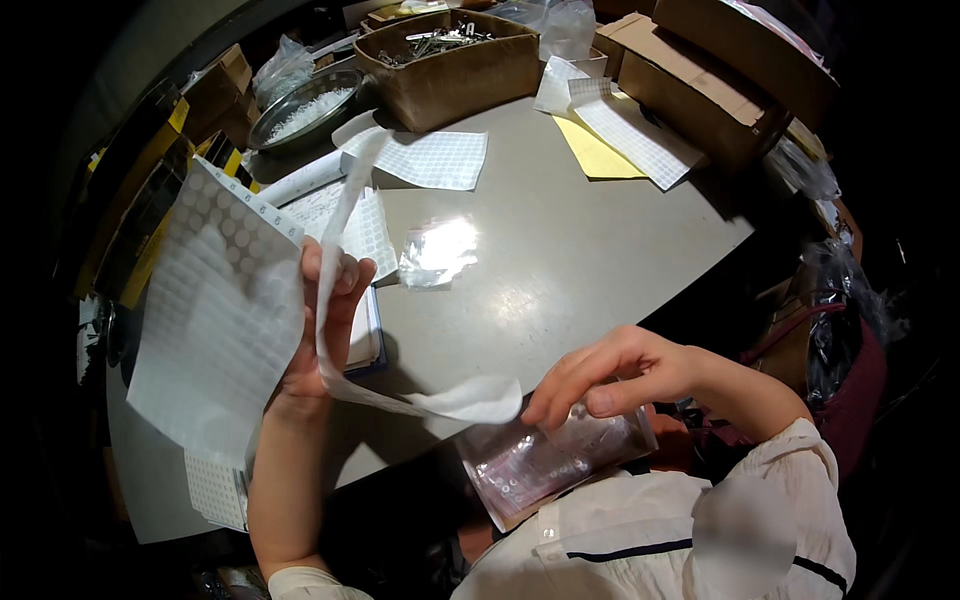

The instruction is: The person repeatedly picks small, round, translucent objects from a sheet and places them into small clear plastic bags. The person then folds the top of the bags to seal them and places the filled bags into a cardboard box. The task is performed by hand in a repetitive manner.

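Observation:
My left hand (pixel 335 315) is raised at the left, closed on a translucent sheet of round stickers (pixel 215 290). A long white strip (pixel 331 340) loops up past its fingers, then curves down and right to my right hand (pixel 610 375). The free end of the strip meets the fingertips of that hand; I see no clear grip on it. Those fingers are bent, with the thumb apart from them. Just below it, a clear plastic bag (pixel 530 470) holding small round pieces lies at my lap, partly covered by the hand.
On the grey table (pixel 560 260) lie a clear plastic packet (pixel 438 252), sticker sheets (pixel 430 158) and a yellow sheet (pixel 595 145). A brown bin (pixel 455 80) of metal parts and a bowl (pixel 305 110) of white pieces stand behind. Cardboard boxes (pixel 690 75) edge the back right.

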{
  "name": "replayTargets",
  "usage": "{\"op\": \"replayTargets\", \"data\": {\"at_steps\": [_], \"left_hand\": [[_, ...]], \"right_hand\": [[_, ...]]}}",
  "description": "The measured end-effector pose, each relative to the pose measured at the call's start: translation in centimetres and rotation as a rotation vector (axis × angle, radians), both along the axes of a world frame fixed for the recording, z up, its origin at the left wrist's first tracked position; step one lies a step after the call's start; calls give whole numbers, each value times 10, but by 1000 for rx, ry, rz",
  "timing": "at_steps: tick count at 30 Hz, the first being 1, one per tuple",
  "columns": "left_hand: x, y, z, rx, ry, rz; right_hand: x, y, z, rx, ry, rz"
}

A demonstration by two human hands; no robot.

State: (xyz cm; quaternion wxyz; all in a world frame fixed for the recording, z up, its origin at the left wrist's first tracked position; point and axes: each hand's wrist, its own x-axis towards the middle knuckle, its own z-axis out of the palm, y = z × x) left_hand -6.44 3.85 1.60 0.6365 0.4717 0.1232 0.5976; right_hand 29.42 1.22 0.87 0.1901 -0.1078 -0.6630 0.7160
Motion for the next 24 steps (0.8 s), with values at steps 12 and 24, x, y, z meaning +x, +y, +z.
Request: {"op": "replayTargets", "data": {"at_steps": [12, 24], "left_hand": [[53, -35, 26, 204, 1007, 396], [54, -36, 20, 133, 1039, 407]], "right_hand": [[-3, 33, 51, 346, -5, -668], [-46, 33, 23, 656, -294, -404]]}}
